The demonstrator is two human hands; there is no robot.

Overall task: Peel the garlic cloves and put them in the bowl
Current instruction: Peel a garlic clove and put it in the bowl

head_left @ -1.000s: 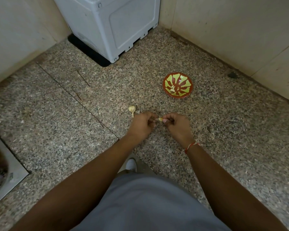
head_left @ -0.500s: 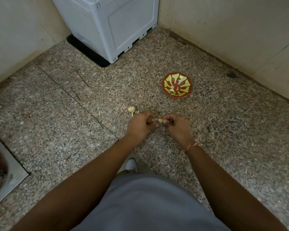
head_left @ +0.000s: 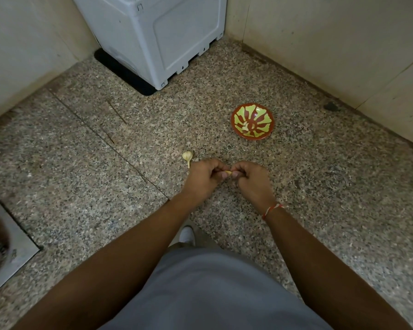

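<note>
A small pale garlic clove (head_left: pixel 228 172) is pinched between the fingertips of my left hand (head_left: pixel 204 178) and my right hand (head_left: pixel 252 181), which meet just above the speckled floor. A garlic bulb (head_left: pixel 187 155) with a short stalk lies on the floor just left of my left hand. The red bowl (head_left: pixel 264 135) with a green leaf pattern stands on the floor beyond my right hand, and a pale peeled clove (head_left: pixel 245 127) lies inside it.
A grey-white appliance (head_left: pixel 157 36) stands on a black mat in the far corner. Tiled walls close in on the left and right. A metal floor drain frame (head_left: pixel 12 248) sits at the left edge. My grey-clad lap (head_left: pixel 212 294) fills the bottom.
Both hands stay together on the clove; the fingers shift slightly as they work at it. Bulb and bowl have not moved.
</note>
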